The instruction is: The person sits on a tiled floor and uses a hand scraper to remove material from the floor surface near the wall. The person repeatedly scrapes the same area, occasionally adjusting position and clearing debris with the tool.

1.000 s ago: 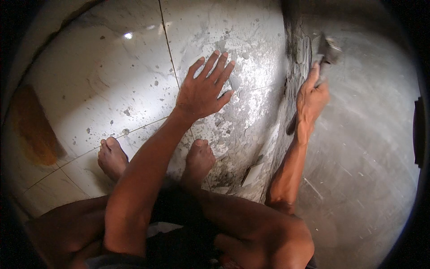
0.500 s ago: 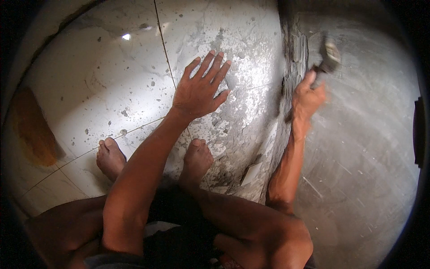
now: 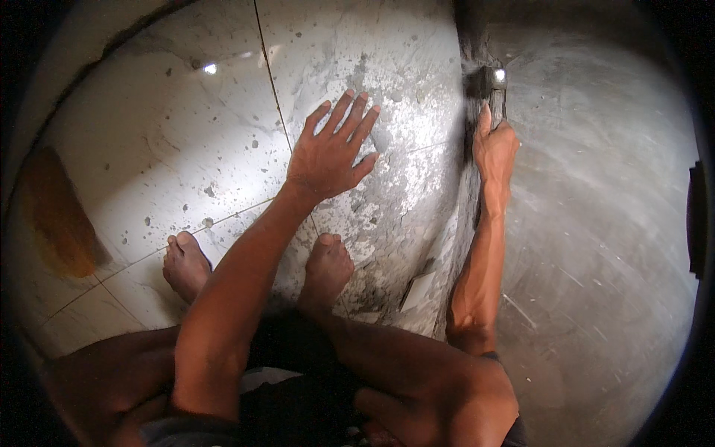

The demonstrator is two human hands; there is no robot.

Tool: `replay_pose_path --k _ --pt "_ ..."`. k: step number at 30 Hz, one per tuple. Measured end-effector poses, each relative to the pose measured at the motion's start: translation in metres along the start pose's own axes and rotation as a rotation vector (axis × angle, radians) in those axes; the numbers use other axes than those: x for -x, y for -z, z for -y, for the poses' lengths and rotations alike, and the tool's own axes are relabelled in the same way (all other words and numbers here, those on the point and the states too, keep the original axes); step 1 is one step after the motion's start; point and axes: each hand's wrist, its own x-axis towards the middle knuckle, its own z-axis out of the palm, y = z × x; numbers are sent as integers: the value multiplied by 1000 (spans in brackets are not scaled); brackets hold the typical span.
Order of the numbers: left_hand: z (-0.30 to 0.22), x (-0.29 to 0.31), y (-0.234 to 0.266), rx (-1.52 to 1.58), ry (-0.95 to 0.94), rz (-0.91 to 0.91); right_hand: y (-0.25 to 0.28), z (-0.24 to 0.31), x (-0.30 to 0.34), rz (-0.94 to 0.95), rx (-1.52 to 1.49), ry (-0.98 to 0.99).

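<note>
The right hand (image 3: 494, 153) has its fingers closed around the handle of a hammer (image 3: 497, 79), the thumb lying forward along it. The hammer's head is at the far right, at the ragged edge (image 3: 463, 227) between the tile floor (image 3: 223, 141) and the grey cement surface (image 3: 596, 238); whether it touches there I cannot tell. The left hand (image 3: 331, 156) is palm down over the crumb-strewn tiles, its fingers spread wide and holding nothing; how firmly it bears on the floor is unclear.

The broken edge looks the likeliest source of trouble: a head meeting it off-centre could glance aside, jar the wrist or scrape the knuckles, which sit close to it. A hard hit might throw sharp chips toward the bare left foot (image 3: 186, 264) and right foot (image 3: 330, 268). The pale, flat fragment (image 3: 418, 290) near the right knee could cut skin if leaned on. Loose grit (image 3: 208, 222) might let the left palm slide, tipping the crouched body, and a dusty grip could let the handle twist.
</note>
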Motion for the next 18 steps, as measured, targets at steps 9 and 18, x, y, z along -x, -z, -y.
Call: replay_pose_path --k 9,18 --pt "-2 -3 -2 32 -19 -47 5 -10 2 -10 17 -46" --pt "3 3 -3 13 -9 -53 12 18 21 -221 -219 62"
